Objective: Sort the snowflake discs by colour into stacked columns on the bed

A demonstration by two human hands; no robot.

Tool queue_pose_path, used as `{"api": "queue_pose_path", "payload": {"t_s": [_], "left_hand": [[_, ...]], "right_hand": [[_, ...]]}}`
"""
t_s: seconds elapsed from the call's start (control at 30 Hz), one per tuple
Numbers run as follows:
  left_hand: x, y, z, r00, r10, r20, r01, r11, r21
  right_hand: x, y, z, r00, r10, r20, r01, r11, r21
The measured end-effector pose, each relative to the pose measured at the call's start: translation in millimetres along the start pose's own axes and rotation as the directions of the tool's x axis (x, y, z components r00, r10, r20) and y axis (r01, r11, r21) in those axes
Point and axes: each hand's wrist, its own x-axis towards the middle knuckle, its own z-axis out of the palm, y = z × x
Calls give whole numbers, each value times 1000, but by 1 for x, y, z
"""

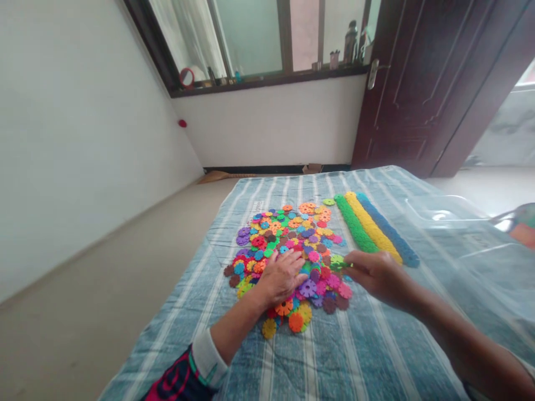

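The pile of many-coloured, round, notched plastic discs is lying on the blue cloth with white stripes; I take this pile as the centre of a clock, with 12 at the far side.

The left hand comes from between 7 and 8 o'clock and rests on the middle of the pile, palm down, its fingers slightly spread. Whether some disc is under the palm, I cannot tell.

The right hand is at 3 o'clock, just beside the edge of the pile. Its thumb and forefinger are pinching light-green, notched plastic discs; the exact number is not clear, because they overlap.

At 2 o'clock 3 long rows of discs lie side by side: the green row nearest to the pile, then the yellow row, then the blue row. A flat lime-green disc lies at 1 o'clock, near the far end of the green row. Beyond the rows, between 2 and 3 o'clock, stands a transparent plastic box.

Farther away, the dark reddish-brown door is at 1 o'clock.
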Motion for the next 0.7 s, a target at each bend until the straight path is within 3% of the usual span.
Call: {"api": "queue_pose_path", "payload": {"t_s": [0.2,0.3,0.43,0.57,0.7], "left_hand": [[11,-15,2,987,-96,-128,105,992,67],[13,-3,7,987,21,-161,-18,1000,18],[12,27,16,978,180,-107,-184,982,-35],[11,39,20,975,218,-42,-218,976,-7],[12,26,27,968,219,-123,-213,975,59]], "right_hand": [[-13,27,-19,985,175,3,-175,984,36],[-15,46,-37,957,288,7,-288,957,40],[-16,65,-51,908,418,22,-419,907,43],[-18,72,-44,884,452,122,-457,890,10],[-17,73,-36,880,447,163,-444,894,-57]]}}
